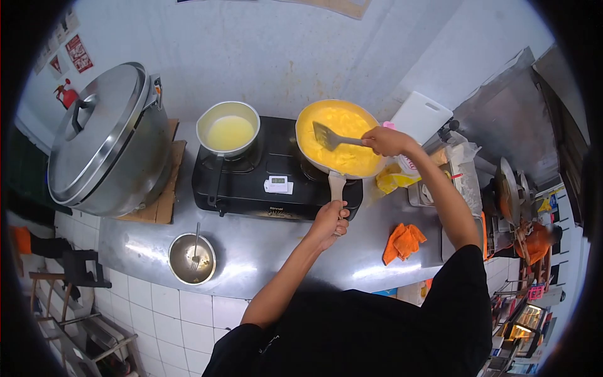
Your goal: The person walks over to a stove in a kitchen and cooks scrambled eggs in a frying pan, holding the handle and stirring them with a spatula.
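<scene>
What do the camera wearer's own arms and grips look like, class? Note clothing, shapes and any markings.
Both arms come out of a black shirt with short black sleeves. A small pale marking, too small to read, shows on the shirt's left side. The left grip and right grip are bare human hands, with no glove, watch or bracelet visible.

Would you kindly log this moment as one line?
left hand on pan handle | right hand holding spatula at yellow food | saucepan on stove, left side | fork in metal bowl

Left fingers (pixel 341 214) grip pan handle (pixel 336 186); right fingers (pixel 371 141) hold spatula (pixel 325 136) over yellow mixture (pixel 346 157).
</scene>
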Demonstrator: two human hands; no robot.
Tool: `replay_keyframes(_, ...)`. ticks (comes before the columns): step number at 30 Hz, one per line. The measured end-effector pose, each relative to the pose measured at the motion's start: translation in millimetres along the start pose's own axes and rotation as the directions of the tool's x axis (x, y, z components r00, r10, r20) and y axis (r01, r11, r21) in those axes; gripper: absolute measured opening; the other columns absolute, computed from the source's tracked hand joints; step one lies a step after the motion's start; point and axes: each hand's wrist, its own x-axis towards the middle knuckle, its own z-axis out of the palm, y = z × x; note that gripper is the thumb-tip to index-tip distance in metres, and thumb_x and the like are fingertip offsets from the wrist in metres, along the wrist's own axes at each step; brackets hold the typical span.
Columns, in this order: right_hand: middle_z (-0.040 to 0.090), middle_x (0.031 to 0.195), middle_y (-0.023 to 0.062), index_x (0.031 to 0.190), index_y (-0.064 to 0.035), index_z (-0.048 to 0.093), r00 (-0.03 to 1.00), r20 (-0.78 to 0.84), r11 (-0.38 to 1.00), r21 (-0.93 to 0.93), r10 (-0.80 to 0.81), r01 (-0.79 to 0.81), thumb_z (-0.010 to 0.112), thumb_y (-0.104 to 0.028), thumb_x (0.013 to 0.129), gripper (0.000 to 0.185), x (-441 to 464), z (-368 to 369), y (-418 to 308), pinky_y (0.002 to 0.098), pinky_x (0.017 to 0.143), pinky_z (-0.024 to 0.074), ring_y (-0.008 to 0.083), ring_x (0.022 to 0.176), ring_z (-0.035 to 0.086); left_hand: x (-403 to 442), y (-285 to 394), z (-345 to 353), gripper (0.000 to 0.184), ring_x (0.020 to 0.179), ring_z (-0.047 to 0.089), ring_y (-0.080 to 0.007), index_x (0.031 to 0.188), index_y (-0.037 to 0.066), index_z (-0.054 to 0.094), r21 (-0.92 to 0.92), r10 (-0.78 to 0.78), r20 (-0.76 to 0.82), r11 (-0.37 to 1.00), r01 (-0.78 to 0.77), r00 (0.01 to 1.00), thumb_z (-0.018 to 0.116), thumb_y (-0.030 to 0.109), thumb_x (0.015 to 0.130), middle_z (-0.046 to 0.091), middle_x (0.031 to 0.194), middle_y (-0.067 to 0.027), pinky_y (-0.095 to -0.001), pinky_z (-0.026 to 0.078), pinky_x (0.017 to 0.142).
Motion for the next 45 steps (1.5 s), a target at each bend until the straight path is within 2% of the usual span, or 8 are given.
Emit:
replay_keyframes(8, 0.064, 0.096, 0.0205, 0.106, -0.0014, 0.062, 0.954, 0.205, 0.942, -0.213, -0.217, 0.26, 0.049, -0.023, 0.092, 0.029, 6.2, 18.3, -9.8, 0.0399, 0.083, 0.0455, 0.0338, 0.095, 0.059, 2.0, 0.2, -0.6, 0.015, 0.049, 0.03, -0.004, 0.103, 0.01, 0.04, 0.015, -0.015, 0.0, 1.0, 0.015, 1.0, 0.043, 0.019, 0.092, 0.04, 0.072, 0.0016, -0.0187, 0.024, 0.039)
replay_keyframes(21, 0.061, 0.064, 0.0214, 0.082, 0.0116, 0.06, 0.952, -0.146, 0.957, 0.148, 0.27, -0.248, 0.045, -0.014, 0.085, 0.03, 77.2, 49.7, -8.6, 0.0392, 0.043, 0.0466, 0.0301, 0.047, 0.06, 2.9, -3.8, -1.2, 0.015, 0.049, 0.027, -0.0036, 0.103, 0.009, 0.041, 0.011, 0.022, -0.019, 1.0, -0.022, 1.0, 0.042, 0.02, 0.092, 0.04, 0.072, 0.0019, -0.019, 0.023, 0.039)
replay_keyframes(24, 0.057, 0.055, 0.0167, 0.069, 0.0103, 0.057, 1.0, -0.002, 0.909, -0.416, 0.003, -0.004, 0.045, -0.014, 0.084, 0.031, 91.0, 40.8, 55.6, 0.0373, 0.038, 0.0432, 0.0265, 0.04, 0.056, 3.4, -5.5, -1.7, 0.015, 0.048, 0.026, -0.0036, 0.103, 0.009, 0.041, 0.011, 0.033, -0.003, 0.999, -0.033, 0.999, 0.042, 0.02, 0.092, 0.04, 0.072, 0.0019, -0.0191, 0.023, 0.039)
replay_keyframes(26, 0.055, 0.053, 0.0138, 0.067, 0.0086, 0.055, 1.0, -0.015, 0.921, -0.388, -0.014, 0.007, 0.046, -0.015, 0.085, 0.032, 68.4, 24.9, 70.3, 0.0356, 0.037, 0.0425, 0.0236, 0.039, 0.055, 3.8, -5.2, -2.3, 0.015, 0.048, 0.026, -0.0037, 0.103, 0.009, 0.041, 0.014, 0.039, 0.004, 0.999, -0.039, 0.999, 0.042, 0.02, 0.092, 0.04, 0.072, 0.0019, -0.0192, 0.023, 0.04)
replay_keyframes(29, 0.054, 0.054, 0.0086, 0.079, 0.0005, 0.06, 0.965, -0.042, 0.902, 0.366, 0.259, -0.227, 0.06, -0.014, 0.074, 0.015, -7.4, -5.2, 29.0, 0.0334, 0.041, 0.0398, 0.0187, 0.047, 0.054, 2.3, -4.7, -1.7, 0.016, 0.048, 0.027, -0.0037, 0.104, 0.009, 0.042, -0.014, 0.04, 0.009, 0.999, -0.04, 0.999, 0.043, 0.02, 0.092, 0.041, 0.072, 0.0019, -0.0192, 0.024, 0.04)
replay_keyframes(37, 0.055, 0.065, 0.0043, 0.105, -0.0085, 0.05, 0.956, 0.218, 0.968, 0.108, 0.199, -0.226, 0.054, -0.018, 0.082, 0.025, -111.3, -20.5, -1.5, 0.0318, 0.045, 0.0419, 0.0127, 0.052, 0.054, 2.4, -5.0, -1.9, 0.021, 0.049, 0.028, -0.0045, 0.106, 0.006, 0.043, -0.029, 0.037, -0.004, 0.999, -0.038, 0.999, 0.048, 0.019, 0.09, 0.042, 0.071, 0.0012, -0.0192, 0.022, 0.04)
replay_keyframes(41, 0.062, 0.077, 0.0149, 0.106, -0.0068, 0.051, 0.981, -0.045, 0.969, -0.169, -0.189, 0.179, 0.054, -0.015, 0.083, 0.024, -80.7, 44.4, 44.3, 0.0393, 0.064, 0.0492, 0.0303, 0.071, 0.062, -0.9, -2.4, 2.6, 0.023, 0.049, 0.028, -0.0047, 0.107, 0.005, 0.043, -0.025, 0.036, -0.025, 0.999, -0.036, 0.999, 0.05, 0.019, 0.089, 0.042, 0.071, 0.0011, -0.0192, 0.021, 0.04)
replay_keyframes(45, 0.062, 0.09, 0.0225, 0.104, -0.0051, 0.05, 0.986, -0.11, 0.973, -0.178, 0.128, -0.146, 0.052, -0.016, 0.085, 0.022, -47.3, 69.7, 2.7, 0.0474, 0.074, 0.0466, 0.0399, 0.085, 0.06, -2.4, -3.3, 2.6, 0.023, 0.049, 0.028, -0.0044, 0.107, 0.005, 0.043, -0.022, 0.038, -0.024, 0.999, -0.038, 0.999, 0.05, 0.018, 0.088, 0.042, 0.071, 0.0011, -0.0189, 0.02, 0.04)
